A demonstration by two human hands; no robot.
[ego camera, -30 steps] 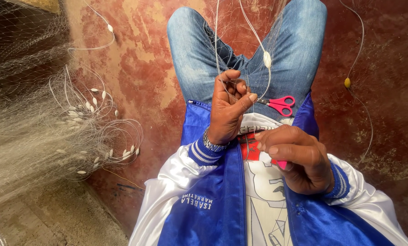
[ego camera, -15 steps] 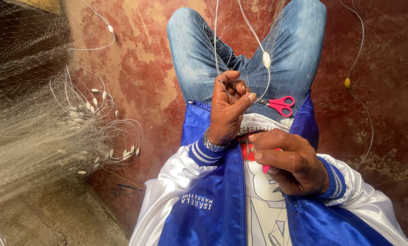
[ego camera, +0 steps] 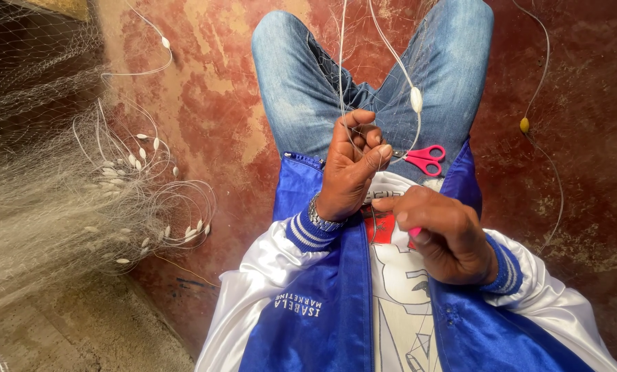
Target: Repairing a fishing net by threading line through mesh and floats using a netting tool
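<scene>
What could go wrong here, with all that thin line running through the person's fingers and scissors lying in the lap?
The left hand pinches fine fishing line that might slip free or cut into skin if pulled hard. The pink-handled scissors lie loose on the jeans, so a leg shift could drop them. The heaped fishing net alongside could snag the loose line.

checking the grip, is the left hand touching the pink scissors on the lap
Apart. The head view shows the left hand pinching thin line, with denim visible between it and the pink scissors.
</scene>
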